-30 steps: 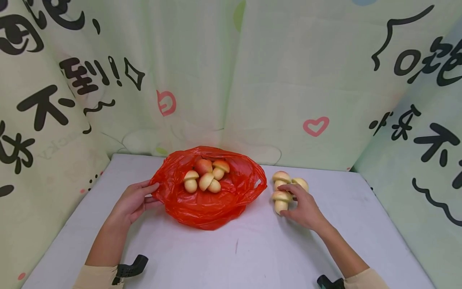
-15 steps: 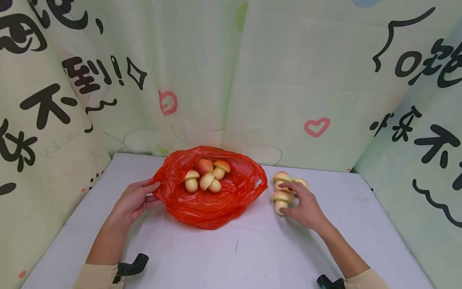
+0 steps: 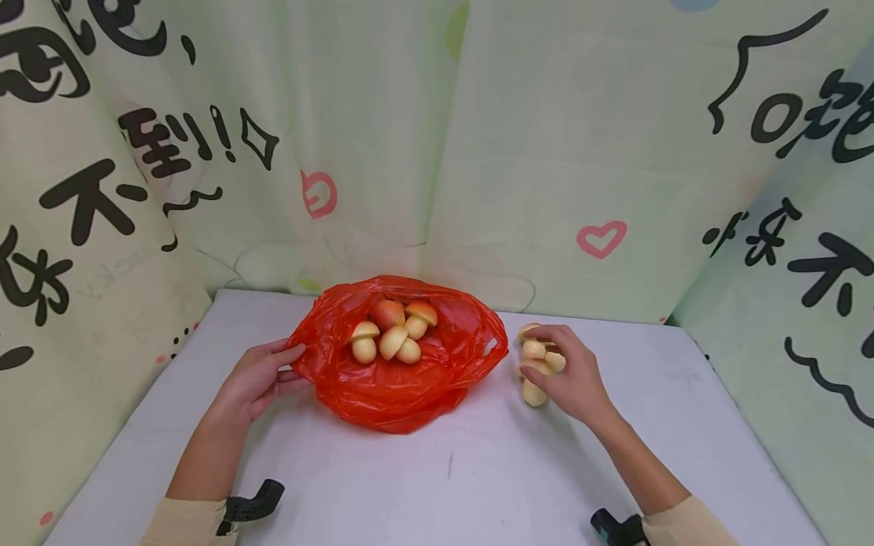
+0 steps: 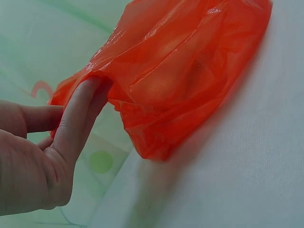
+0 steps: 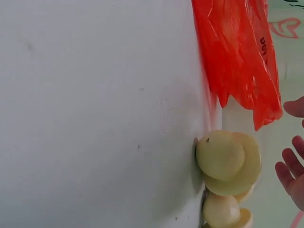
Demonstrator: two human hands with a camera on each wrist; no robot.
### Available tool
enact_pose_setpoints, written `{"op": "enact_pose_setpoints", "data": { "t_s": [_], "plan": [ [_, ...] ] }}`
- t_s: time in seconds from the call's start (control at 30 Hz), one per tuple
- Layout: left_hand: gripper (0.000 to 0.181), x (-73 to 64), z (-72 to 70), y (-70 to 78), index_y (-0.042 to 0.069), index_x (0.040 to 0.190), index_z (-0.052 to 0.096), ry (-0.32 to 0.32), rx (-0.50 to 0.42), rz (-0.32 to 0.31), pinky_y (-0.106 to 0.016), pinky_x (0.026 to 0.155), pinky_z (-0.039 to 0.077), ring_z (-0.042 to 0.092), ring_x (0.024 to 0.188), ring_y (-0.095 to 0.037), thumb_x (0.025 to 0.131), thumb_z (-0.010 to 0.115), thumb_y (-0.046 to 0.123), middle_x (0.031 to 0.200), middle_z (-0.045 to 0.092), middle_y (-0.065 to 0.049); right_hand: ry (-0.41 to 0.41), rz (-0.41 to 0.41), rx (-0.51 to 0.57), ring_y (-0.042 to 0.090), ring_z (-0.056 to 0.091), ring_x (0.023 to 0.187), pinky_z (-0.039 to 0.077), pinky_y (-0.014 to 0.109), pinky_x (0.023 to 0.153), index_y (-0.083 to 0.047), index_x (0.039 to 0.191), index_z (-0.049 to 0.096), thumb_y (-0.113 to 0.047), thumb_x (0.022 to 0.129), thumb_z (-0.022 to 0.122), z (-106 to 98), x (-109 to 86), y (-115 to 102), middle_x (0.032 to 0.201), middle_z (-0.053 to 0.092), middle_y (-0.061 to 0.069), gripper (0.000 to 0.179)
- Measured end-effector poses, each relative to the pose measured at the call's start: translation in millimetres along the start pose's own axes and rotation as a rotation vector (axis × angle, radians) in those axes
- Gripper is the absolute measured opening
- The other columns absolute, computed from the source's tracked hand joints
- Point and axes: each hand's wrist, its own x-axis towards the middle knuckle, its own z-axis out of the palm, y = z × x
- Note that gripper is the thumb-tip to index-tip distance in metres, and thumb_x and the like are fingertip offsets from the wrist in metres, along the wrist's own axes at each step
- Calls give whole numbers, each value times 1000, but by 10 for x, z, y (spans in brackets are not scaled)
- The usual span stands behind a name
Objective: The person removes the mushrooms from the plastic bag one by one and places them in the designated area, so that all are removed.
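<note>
A red plastic bag stands with its mouth spread, and several toy mushrooms lie in it. My left hand pinches the bag's left edge between thumb and fingers; the left wrist view shows fingers tucked under the film. Right of the bag, a few more cream mushrooms stand close together on the table. Over them hovers my right hand, thumb and fingers spread and holding nothing. In the right wrist view its fingers are apart from the nearest mushroom.
The white table backs onto a pale green printed curtain, which also hangs at both sides. The bag's right handle loop reaches close to the loose mushrooms. A dark wrist device sits at my left cuff.
My right hand has drawn back from the front mushroom and lifted over the group, covering part of it in the head view. The left hand and bag have stayed in place.
</note>
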Motion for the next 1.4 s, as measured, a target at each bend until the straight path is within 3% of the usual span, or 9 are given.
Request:
{"op": "enact_pose_setpoints", "data": {
  "t_s": [0.07,0.3,0.4,0.53,0.63,0.9,1.03,1.27,1.4],
  "plan": [
    [62,5,4,-5,3,159,38,1,-1,1,-39,91,62,79,95,-16,107,59,30,142,58,-18,-2,2,22,30,63,118,59,27,97,-13,128,67,-4,82,87,9,31,-42,129,65,3,51],
    [61,15,9,-11,3,159,38,5,-4,3,-37,88,63,79,94,-16,108,58,30,145,56,-20,-26,-3,80,28,65,118,62,50,95,-14,129,67,-7,84,86,78,138,-171,128,64,3,50],
    [61,15,11,-14,3,159,38,4,-2,4,-36,87,64,79,94,-16,108,58,30,145,55,-20,-35,-5,110,28,64,119,62,42,96,-14,130,67,-6,84,85,104,180,-221,130,63,5,50],
    [62,13,9,-10,4,159,39,3,3,9,-35,87,64,79,95,-16,107,59,30,143,58,-18,-44,-18,132,28,64,120,57,20,95,-14,131,67,-5,85,85,146,236,-287,130,64,5,50],
    [62,12,6,-4,4,159,39,7,5,9,-35,87,64,79,96,-16,107,59,31,142,58,-17,-60,-38,144,28,64,121,55,15,93,-14,133,66,-5,85,85,187,280,-329,131,64,4,52],
    [63,13,7,6,6,160,38,10,-6,-7,-36,88,63,79,96,-16,107,59,32,145,57,-17,-119,-76,162,33,63,121,61,54,96,-16,133,65,-3,86,83,279,378,-453,131,63,4,53],
    [62,20,4,-8,6,160,38,10,-12,-9,-37,89,63,79,95,-16,107,59,31,147,55,-19,-147,-96,170,35,63,119,61,54,96,-16,134,65,-4,87,82,321,427,-501,132,63,5,51],
    [62,25,4,-25,6,161,37,12,-7,-16,-39,90,63,79,94,-16,108,58,32,151,51,-21,-189,-73,184,24,62,119,61,57,94,-17,133,66,-7,87,83,387,495,-592,133,62,3,50],
    [62,20,7,-26,6,161,37,14,-3,-14,-39,90,63,79,94,-16,108,58,32,151,52,-21,-211,-89,191,30,63,118,61,57,93,-14,134,65,-6,87,82,425,535,-636,133,62,7,50]
  ]
}}
